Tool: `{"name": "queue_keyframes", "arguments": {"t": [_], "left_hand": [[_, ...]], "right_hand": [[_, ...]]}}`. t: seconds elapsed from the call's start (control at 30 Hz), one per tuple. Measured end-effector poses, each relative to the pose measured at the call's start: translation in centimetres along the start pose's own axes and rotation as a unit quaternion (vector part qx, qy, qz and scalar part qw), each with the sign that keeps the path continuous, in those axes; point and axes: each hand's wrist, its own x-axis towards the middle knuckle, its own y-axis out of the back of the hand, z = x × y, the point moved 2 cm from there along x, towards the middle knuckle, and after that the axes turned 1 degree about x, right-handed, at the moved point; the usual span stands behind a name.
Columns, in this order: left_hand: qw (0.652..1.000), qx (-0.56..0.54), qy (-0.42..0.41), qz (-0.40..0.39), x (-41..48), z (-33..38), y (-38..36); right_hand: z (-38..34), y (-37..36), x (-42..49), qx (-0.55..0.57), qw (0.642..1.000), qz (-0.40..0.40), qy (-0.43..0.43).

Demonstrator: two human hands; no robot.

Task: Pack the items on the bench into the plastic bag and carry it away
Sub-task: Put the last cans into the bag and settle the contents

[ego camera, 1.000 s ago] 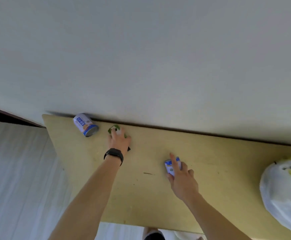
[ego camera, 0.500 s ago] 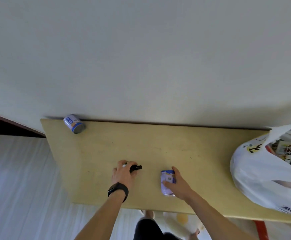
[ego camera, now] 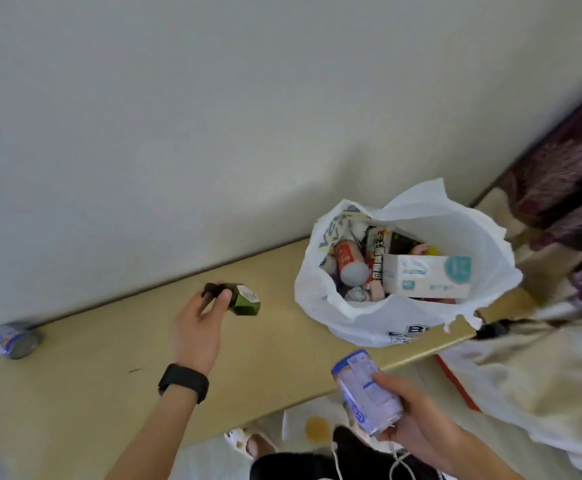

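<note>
Left hand: left hand (ego camera: 197, 327) is reaching forward over the table, fingers curling around a small dark green bottle (ego camera: 244, 299) and holding it just above the tabletop; a black band (ego camera: 183, 382) is sitting on the wrist.
Right hand: right hand (ego camera: 410, 415) is hanging low near the table's front edge, fingers wrapping around a pale purple can (ego camera: 365, 393) that is tilting with one end up.
Plastic bag: white plastic bag (ego camera: 362, 317) is standing open on the table's right part, to the right of the green bottle and apart from it; a pale tissue pack (ego camera: 428, 277) and several packets are lying inside.
Second can: another purple can (ego camera: 12, 339) is lying on its side at the far left, against the wall.
Hard to make out: print on the cans and bag is blurring; most of the bag's contents are overlapping and unclear; both forearms are running out of the lower edge.
Table: yellowish wooden table (ego camera: 92, 358) is butting against the wall.
Room: plain white wall (ego camera: 213, 116) is filling the upper view; purple patterned fabric (ego camera: 566, 174) is showing at right.
</note>
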Motion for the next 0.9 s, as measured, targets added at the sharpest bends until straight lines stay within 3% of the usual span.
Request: {"name": "queue_keyframes", "arguments": {"t": [0.1,0.23,0.27,0.33,0.4,0.43,0.5,0.6,0.8,0.9], "left_hand": [[0.99,0.003,-0.139,0.003,0.0,9.7,-2.9],[0.936,0.195,-0.271,-0.112,0.4,16.6,-9.6],[0.899,0.29,-0.288,-0.157,0.6,16.9,-11.8],[0.793,0.469,-0.311,-0.234,0.8,16.3,-16.0],[0.713,0.551,-0.33,-0.281,1.1,15.6,-19.3],[0.7,0.563,-0.331,-0.289,1.3,15.5,-20.4],[0.704,0.558,-0.335,-0.285,1.7,15.7,-21.9],[0.706,0.538,-0.323,-0.327,1.5,15.5,-22.5],[0.636,0.577,-0.342,-0.382,-1.6,9.6,-19.3],[0.557,0.653,-0.328,-0.395,-2.5,7.0,-17.6]], "right_hand": [[-2.4,2.0,-2.2,0.017,0.998,0.0,0.056],[-4.7,2.7,-4.0,0.024,0.993,0.001,0.113],[-4.9,2.6,-4.3,0.027,0.992,-0.005,0.124],[-5.2,2.0,-4.9,0.033,0.987,-0.003,0.155],[-4.9,1.6,-5.6,0.047,0.982,-0.001,0.183],[-4.6,1.5,-5.9,0.064,0.979,0.003,0.192],[-3.7,1.5,-6.4,0.131,0.973,0.014,0.19],[-2.6,1.9,-6.1,0.213,0.957,0.091,0.175],[-3.8,1.2,-7.9,0.145,0.973,0.097,0.154],[-7.1,0.3,-8.6,0.008,0.972,0.113,0.207]]}}
